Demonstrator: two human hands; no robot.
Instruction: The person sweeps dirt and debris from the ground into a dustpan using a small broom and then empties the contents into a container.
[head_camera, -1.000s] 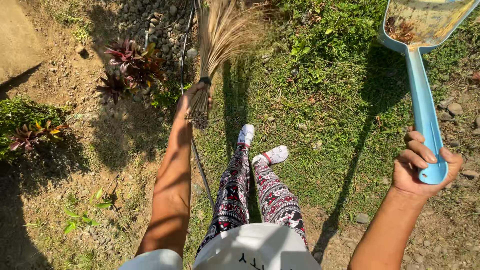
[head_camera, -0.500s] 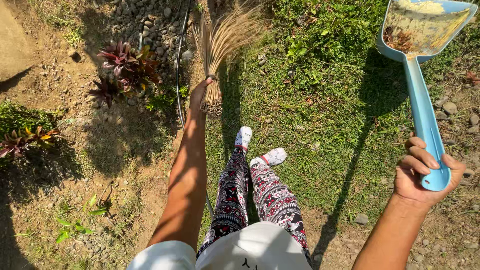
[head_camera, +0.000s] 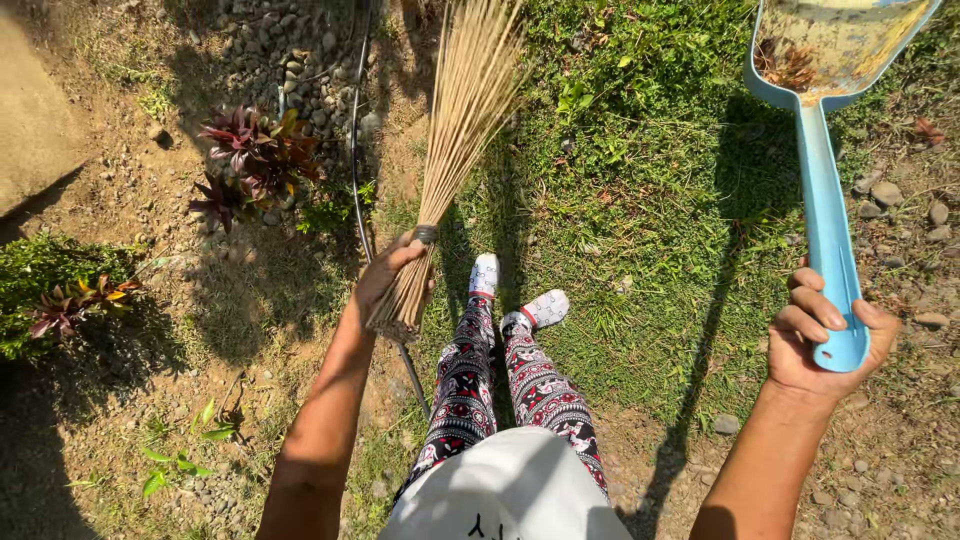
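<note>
My left hand (head_camera: 385, 282) grips a bundled stick broom (head_camera: 462, 130) near its bound end, with the bristles fanning away from me over the grass. My right hand (head_camera: 825, 340) holds the end of the long handle of a light blue dustpan (head_camera: 830, 200). The pan's scoop, at the upper right, carries some brown dry debris (head_camera: 785, 62). Between my arms I see my patterned leggings and white socks (head_camera: 520, 295) on the ground.
Dark red leafy plants (head_camera: 255, 150) grow by a patch of pebbles (head_camera: 290, 50) at the upper left. A thin black hose (head_camera: 358, 180) runs across the soil. Green grass (head_camera: 640, 180) covers the middle; stones (head_camera: 900, 195) lie at the right.
My left hand has raised the broom so the bristles point further ahead and look longer. The dustpan has stayed held out at the right, shifting slightly.
</note>
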